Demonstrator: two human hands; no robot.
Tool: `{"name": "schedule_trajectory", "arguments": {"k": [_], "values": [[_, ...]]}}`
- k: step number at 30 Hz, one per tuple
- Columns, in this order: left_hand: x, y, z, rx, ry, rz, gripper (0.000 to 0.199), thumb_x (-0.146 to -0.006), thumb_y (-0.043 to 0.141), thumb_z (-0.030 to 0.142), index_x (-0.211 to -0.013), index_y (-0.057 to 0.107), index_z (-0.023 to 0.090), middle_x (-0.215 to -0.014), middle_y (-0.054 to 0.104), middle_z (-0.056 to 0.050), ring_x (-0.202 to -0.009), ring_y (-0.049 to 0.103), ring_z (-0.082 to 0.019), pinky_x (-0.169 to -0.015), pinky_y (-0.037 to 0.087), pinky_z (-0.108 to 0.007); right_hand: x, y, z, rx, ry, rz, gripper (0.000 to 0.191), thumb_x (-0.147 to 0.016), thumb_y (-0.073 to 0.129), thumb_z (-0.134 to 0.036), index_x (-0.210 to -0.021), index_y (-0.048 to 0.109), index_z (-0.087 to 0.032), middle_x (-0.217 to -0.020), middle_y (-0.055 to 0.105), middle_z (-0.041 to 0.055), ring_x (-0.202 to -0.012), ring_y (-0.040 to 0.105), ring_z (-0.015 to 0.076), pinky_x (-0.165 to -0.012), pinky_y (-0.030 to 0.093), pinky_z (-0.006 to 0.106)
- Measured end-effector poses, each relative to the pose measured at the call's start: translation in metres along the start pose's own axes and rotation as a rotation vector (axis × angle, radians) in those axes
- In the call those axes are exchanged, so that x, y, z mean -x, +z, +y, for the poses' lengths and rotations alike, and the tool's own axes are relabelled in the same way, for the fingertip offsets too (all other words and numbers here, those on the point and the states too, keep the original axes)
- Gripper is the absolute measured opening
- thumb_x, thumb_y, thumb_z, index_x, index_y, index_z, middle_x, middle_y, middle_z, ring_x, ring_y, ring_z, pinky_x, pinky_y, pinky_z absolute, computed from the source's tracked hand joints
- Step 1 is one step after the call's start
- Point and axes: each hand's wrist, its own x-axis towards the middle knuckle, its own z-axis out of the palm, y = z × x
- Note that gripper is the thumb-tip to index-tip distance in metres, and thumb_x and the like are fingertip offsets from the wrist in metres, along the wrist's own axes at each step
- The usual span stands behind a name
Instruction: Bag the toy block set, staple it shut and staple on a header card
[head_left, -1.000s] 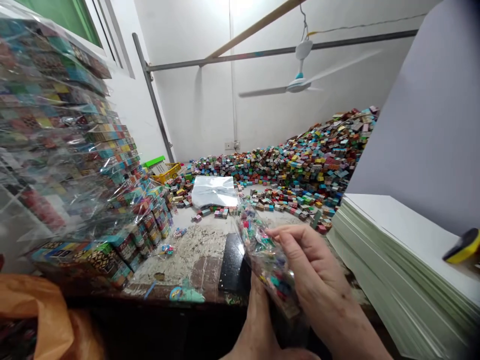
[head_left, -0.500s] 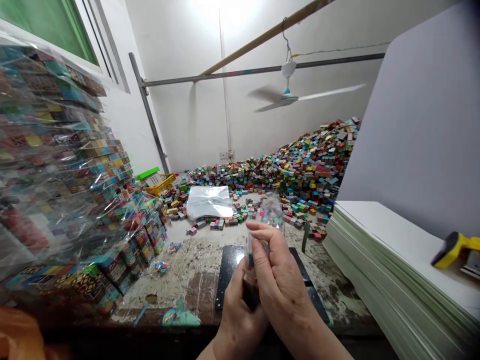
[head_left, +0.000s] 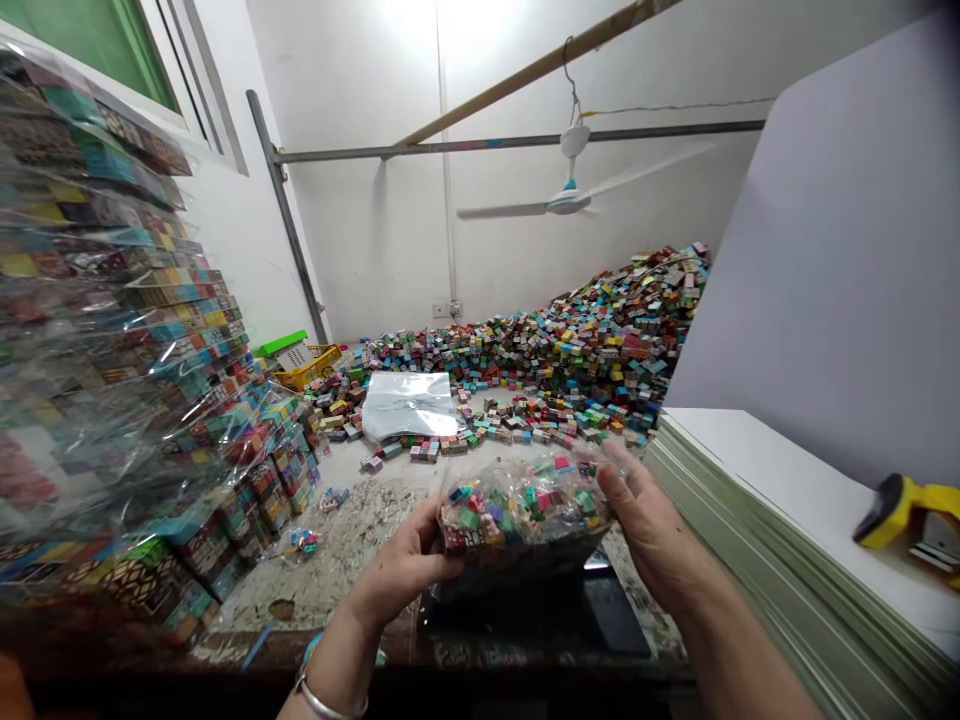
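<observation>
Film (head_left: 517, 468), clear and crinkled, covered the oblong pack (head_left: 521, 510) of small red, green and blue pieces (head_left: 551, 498); your left hand (head_left: 405, 568) and right hand (head_left: 649, 530) gripped its opposite ends, holding it between them above the black panel (head_left: 611, 605).

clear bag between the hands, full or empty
Not empty: small colourful pieces show through the clear bag, held between the left hand and right hand. Whether it's packed full, I cannot tell.
</observation>
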Motion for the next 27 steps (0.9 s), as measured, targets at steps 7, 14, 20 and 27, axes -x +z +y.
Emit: {"name": "schedule_trajectory", "arguments": {"k": [7,14,20,27], "values": [[-0.006,0.015,0.005,-0.001,-0.025,0.192,0.062,-0.061,0.078,0.021,-0.116,0.049,0.016,-0.099,0.066,-0.004,-0.091,0.061,-0.021,-0.084,0.046,-0.032,0.002,0.02,-0.015,0.021,0.064,0.008,0.037,-0.067,0.07,-0.05,-0.086,0.058,-0.021,-0.065,0.06,-0.0031,-0.052,0.052,0.0109,-0.043,0.043,0.019],[-0.012,0.021,0.011,0.012,0.051,0.314,0.041,-0.065,0.076,0.026,-0.1,0.057,0.019,-0.086,0.067,0.002,-0.077,0.061,-0.014,-0.071,0.048,-0.022,0.018,0.017,-0.032,0.039,-0.019,0.119,0.035,-0.067,0.068,-0.052,-0.079,0.056,-0.021,-0.061,0.054,-0.0036,-0.047,0.048,0.0095,-0.039,0.042,0.018],[-0.01,0.021,0.006,-0.007,0.006,0.244,0.037,-0.072,0.07,0.031,-0.104,0.058,0.017,-0.092,0.066,-0.003,-0.086,0.059,-0.017,-0.077,0.046,-0.026,0.015,0.004,-0.022,-0.106,0.029,0.179,0.027,-0.067,0.071,-0.045,-0.076,0.059,-0.022,-0.07,0.058,-0.0021,-0.057,0.052,0.0104,-0.047,0.046,0.019],[-0.029,0.017,0.047,-0.262,0.156,0.228,0.048,-0.07,0.071,0.034,-0.113,0.055,0.019,-0.115,0.06,-0.008,-0.104,0.055,-0.022,-0.091,0.043,-0.033,0.015,-0.003,-0.03,-0.054,-0.06,0.183,0.023,-0.068,0.07,-0.045,-0.073,0.062,-0.024,-0.076,0.061,0.0002,-0.07,0.054,0.0142,-0.058,0.048,0.022]]}}
